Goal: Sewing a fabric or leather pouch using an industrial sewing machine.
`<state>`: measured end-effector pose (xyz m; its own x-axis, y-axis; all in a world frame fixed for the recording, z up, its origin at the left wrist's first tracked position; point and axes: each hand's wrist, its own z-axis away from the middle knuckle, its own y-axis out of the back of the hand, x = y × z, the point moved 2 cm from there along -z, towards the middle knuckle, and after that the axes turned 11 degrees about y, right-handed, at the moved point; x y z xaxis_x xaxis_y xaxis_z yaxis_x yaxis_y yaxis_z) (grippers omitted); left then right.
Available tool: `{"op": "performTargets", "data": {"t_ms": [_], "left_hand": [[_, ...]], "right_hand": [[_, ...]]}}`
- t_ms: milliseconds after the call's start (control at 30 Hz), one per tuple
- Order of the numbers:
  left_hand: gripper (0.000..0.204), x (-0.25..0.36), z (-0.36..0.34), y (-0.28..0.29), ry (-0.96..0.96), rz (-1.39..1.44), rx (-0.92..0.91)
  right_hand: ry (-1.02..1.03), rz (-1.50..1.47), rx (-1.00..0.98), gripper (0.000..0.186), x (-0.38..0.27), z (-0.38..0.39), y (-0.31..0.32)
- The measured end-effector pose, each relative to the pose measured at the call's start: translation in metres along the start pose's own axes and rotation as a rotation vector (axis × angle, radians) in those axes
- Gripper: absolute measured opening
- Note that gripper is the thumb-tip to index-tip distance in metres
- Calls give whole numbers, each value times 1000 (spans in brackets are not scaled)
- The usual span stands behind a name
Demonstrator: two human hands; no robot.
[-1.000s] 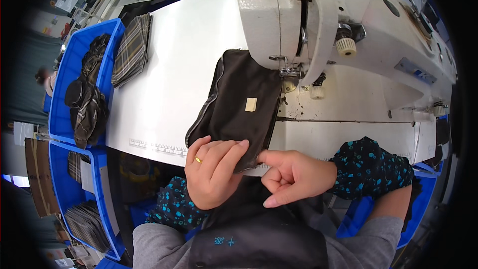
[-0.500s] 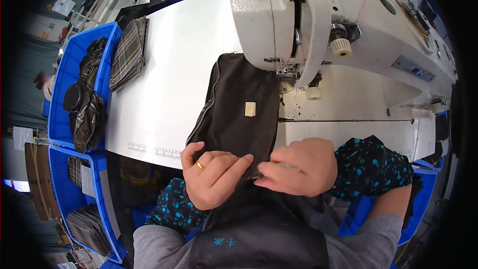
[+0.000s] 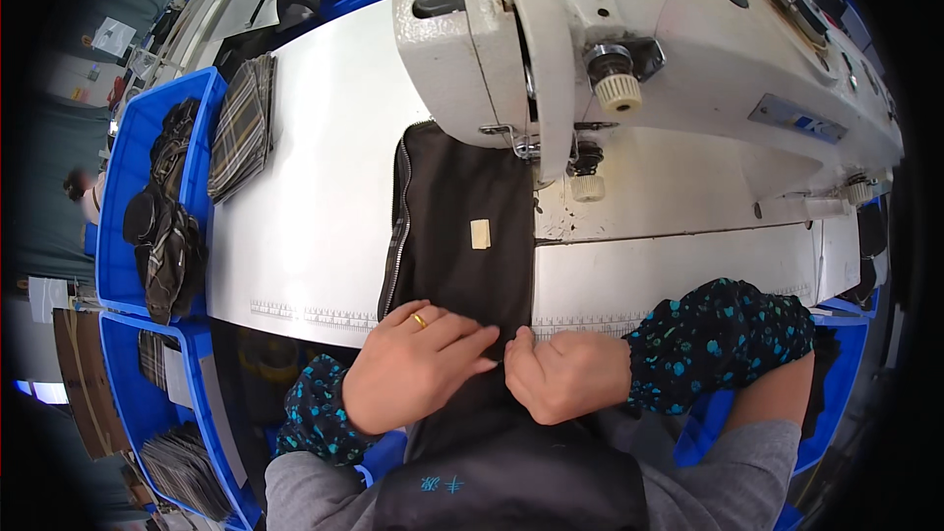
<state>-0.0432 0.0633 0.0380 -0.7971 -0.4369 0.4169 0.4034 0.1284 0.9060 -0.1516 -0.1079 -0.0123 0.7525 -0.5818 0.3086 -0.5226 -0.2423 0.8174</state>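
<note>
A dark brown fabric piece (image 3: 447, 206) lies on the white sewing table, its far end under the head of a white sewing machine (image 3: 492, 69). A metal zipper (image 3: 395, 261) runs down its left side, and a small cream tag (image 3: 480, 234) sits on its middle. My left hand (image 3: 413, 364), with a gold ring, grips the near end of the fabric between bent fingers and thumb. Close beside it, my right hand (image 3: 570, 369) is curled and pinches the fabric's near right corner. The fingertips partly hide the edge, and the needle is hidden by the machine head.
Left of the table stand a blue bin (image 3: 113, 246) of dark sewn pieces and another blue bin (image 3: 118, 403) with stacked fabric. A pile of plaid pieces (image 3: 243, 128) rests on the table's left side. Printed rulers (image 3: 339, 319) run along the front edge.
The view has shifted, so the machine appears further left. My right hand's fingers have curled in tighter at the fabric's corner. My left hand stays at the near end, its fingers less spread.
</note>
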Motion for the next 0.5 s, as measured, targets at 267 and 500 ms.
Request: {"op": "performTargets", "data": {"t_ms": [267,500], "left_hand": [[75,-26,-29,14,446,-382,471],[49,-63,3,6,592,454,453]], "right_hand": [[77,-46,21,21,4,4,0],[49,-60,22,20,4,4,-1]]}}
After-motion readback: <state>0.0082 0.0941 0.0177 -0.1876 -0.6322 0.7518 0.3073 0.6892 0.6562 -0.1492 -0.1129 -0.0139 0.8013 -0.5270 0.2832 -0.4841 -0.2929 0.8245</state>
